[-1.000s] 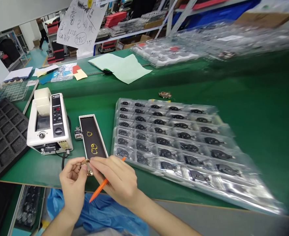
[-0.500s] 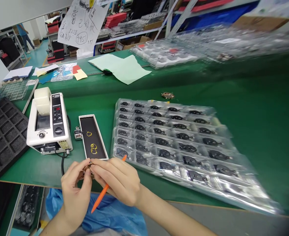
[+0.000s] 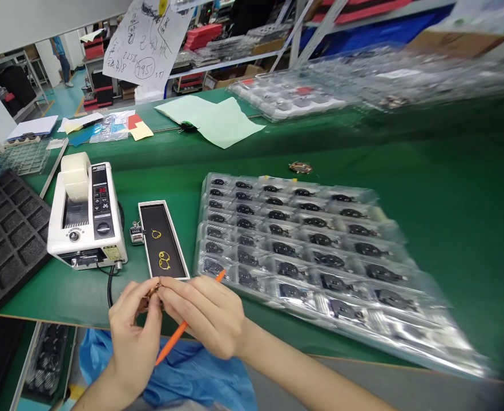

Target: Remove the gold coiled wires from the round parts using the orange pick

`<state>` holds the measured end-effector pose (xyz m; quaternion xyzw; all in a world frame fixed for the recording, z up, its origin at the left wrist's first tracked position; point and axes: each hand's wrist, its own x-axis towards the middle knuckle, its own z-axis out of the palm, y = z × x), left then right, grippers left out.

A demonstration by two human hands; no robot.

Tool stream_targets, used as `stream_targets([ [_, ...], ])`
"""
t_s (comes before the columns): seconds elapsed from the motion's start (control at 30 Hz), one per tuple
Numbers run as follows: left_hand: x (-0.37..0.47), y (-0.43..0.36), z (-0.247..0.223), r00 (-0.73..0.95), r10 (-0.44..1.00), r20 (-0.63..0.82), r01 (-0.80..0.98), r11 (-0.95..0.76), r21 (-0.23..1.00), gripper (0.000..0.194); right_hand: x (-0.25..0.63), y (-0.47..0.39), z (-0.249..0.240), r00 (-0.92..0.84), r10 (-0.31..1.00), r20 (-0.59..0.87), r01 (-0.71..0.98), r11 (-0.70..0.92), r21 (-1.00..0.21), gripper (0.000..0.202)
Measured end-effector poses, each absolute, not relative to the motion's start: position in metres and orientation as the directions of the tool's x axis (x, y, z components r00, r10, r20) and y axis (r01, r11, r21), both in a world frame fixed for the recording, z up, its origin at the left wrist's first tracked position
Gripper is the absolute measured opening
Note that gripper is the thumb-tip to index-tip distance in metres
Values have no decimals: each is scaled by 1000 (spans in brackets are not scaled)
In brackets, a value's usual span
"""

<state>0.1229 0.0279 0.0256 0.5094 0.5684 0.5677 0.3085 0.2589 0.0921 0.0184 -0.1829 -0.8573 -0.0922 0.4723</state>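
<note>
My left hand [image 3: 134, 337] is closed, thumb and fingers pinching a small copper-coloured metal part [image 3: 154, 290] that is mostly hidden. From the other side, the fingertips of my right hand [image 3: 211, 314] press against the same part. A slim orange pen-like tool [image 3: 172, 344] runs through my right hand, its pointed end slanting down to the left. Just beyond my fingers lies a shallow white-rimmed box [image 3: 177, 242] with a black floor and several thin yellow rings [image 3: 164, 260] in it. Right of my hands stands a clear plastic tray [image 3: 252, 288] filled with rows of black parts.
A tape dispenser [image 3: 106, 200] and a tally counter [image 3: 136, 233] stand to the left, beside a black compartment tray [image 3: 9, 240]. Another metal part [image 3: 300, 167] rests behind the clear tray. Green paper [image 3: 230, 123] lies farther back. A person [image 3: 61, 57] is in the far aisle.
Both hands stay at the metal part, with only slight finger movement. The orange tool's lower tip has shifted slightly left and up. The distant person has moved right in the aisle.
</note>
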Motion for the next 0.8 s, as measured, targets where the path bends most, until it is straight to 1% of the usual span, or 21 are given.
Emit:
stream_targets([
  [0.1,123,29,25,-304,931,205,199,-148,969,18,255,89,16,-451,279,848,410,909,-81,14],
  [0.13,122,30,25,-312,932,183,172,-134,976,17,254,89,17,-433,313,845,406,905,-127,13],
  [0.2,119,33,25,-333,938,99,77,-77,994,14,256,88,23,-384,427,818,365,885,-290,10],
  [0.23,117,35,25,-335,941,39,10,-38,999,13,258,88,27,-367,507,780,328,855,-401,10],
  [0.3,113,39,25,-303,950,-77,-121,42,992,12,265,91,37,-380,671,637,267,739,-619,9],
  [0.33,111,41,25,-273,955,-120,-169,76,983,12,268,93,42,-423,726,542,255,670,-697,11],
  [0.37,109,42,25,-235,961,-147,-202,99,974,12,271,95,46,-486,751,446,257,611,-749,13],
  [0.4,108,43,25,-199,967,-159,-222,113,969,12,273,97,49,-559,748,358,263,569,-779,15],
  [0.47,106,44,25,-150,977,-150,-234,112,966,10,275,99,51,-688,692,219,269,524,-808,17],
  [0.53,105,45,23,-126,985,-118,-231,87,969,6,275,99,50,-754,642,137,279,503,-818,19],
  [0.6,104,45,21,-100,990,-101,-223,77,972,6,273,97,47,-768,631,106,287,488,-824,23],
  [0.67,103,44,19,-63,992,-108,-214,93,972,11,273,95,46,-780,619,93,270,467,-842,27],
  [0.73,103,43,18,-43,991,-123,-199,113,974,14,272,93,45,-788,612,65,255,422,-870,28],
  [0.8,104,42,18,-48,989,-136,-184,125,975,14,271,90,44,-775,632,22,270,363,-892,29],
])
